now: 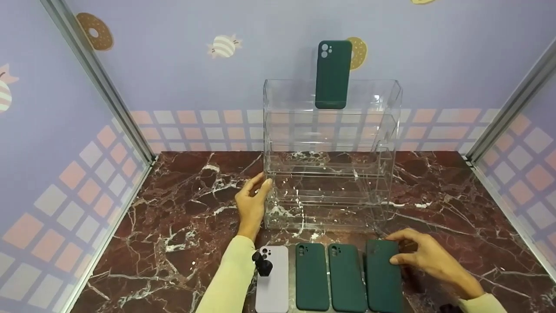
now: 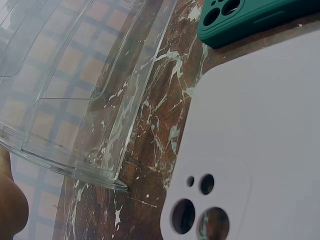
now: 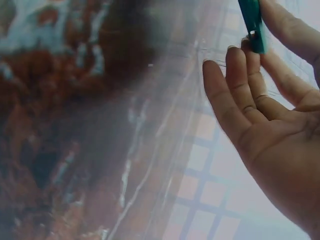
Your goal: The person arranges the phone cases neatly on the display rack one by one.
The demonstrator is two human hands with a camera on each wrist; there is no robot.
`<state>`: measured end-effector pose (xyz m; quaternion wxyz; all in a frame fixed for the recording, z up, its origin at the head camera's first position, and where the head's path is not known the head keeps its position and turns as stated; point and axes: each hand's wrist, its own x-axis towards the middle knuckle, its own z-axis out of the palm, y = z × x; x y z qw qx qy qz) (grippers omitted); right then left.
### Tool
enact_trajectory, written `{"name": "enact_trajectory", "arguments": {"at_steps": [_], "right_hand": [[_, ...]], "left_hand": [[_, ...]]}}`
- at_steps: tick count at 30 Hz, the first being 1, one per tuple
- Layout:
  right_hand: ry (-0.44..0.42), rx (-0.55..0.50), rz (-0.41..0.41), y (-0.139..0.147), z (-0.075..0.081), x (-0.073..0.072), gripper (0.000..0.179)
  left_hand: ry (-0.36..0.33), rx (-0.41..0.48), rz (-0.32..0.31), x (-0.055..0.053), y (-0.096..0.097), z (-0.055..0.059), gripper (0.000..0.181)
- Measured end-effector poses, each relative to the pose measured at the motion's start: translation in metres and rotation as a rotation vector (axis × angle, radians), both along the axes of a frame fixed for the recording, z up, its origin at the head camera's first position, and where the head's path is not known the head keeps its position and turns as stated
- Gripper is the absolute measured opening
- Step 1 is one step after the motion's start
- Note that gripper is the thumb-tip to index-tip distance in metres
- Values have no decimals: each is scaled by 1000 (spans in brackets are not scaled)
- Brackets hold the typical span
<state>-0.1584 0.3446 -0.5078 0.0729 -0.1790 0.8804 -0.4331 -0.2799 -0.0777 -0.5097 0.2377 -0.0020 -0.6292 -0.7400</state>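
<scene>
At the lower right, my right hand pinches the upper right edge of a dark green phone case between thumb and fingers. The right wrist view shows only a green corner of this phone case at the fingertips, with the other fingers spread below. My left hand touches the left side of a clear tiered display rack, its thumb and fingers stretched out along the edge. Part of that hand appears beside the rack's side edge in the left wrist view. Another green phone case stands upright in the rack's top tier.
In front of the rack lie a pale lilac phone case and two more green cases, one at the left and one beside it. A black wrist mount overlaps the lilac case. Patterned walls enclose the marbled table.
</scene>
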Motion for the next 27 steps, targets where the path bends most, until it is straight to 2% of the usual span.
{"name": "enact_trajectory", "arguments": {"at_steps": [9,15,23,27], "right_hand": [[82,-86,-70,-4,10,6,47],[136,-158,-67,-7,14,7,42],[224,-192,-54,-9,20,4,41],[253,-185,-79,-10,25,3,41]], "left_hand": [[-5,8,0,0,0,2,32],[-7,5,-4,0,1,2,32],[1,1,-1,0,0,0,32],[-3,-15,7,1,0,1,32]]}}
